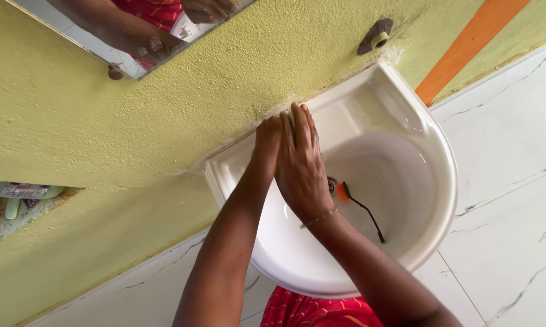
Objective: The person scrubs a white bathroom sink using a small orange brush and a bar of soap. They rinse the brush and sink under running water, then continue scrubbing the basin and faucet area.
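Note:
A white wash basin (pixel 433 145) is fixed to a yellow-green textured wall. Both my hands are at its back rim, where it meets the wall. My right hand (pixel 300 163), with a thin bracelet at the wrist, lies flat with fingers together, pressing on a small green scrub pad (pixel 291 114) that peeks out at the fingertips. My left hand (pixel 267 138) is tucked right beside and partly under it, its fingers hidden. In the bowl, near the drain (pixel 332 184), lies a small brush (pixel 361 209) with an orange head and a thin black handle.
A pipe stub (pixel 378 39) sits in a dark hole in the wall above the basin. A mirror (pixel 133 36) hangs at the upper left. A wall niche (pixel 15 200) at the left holds tubes. White marble-look tiles (pixel 515 181) surround the basin.

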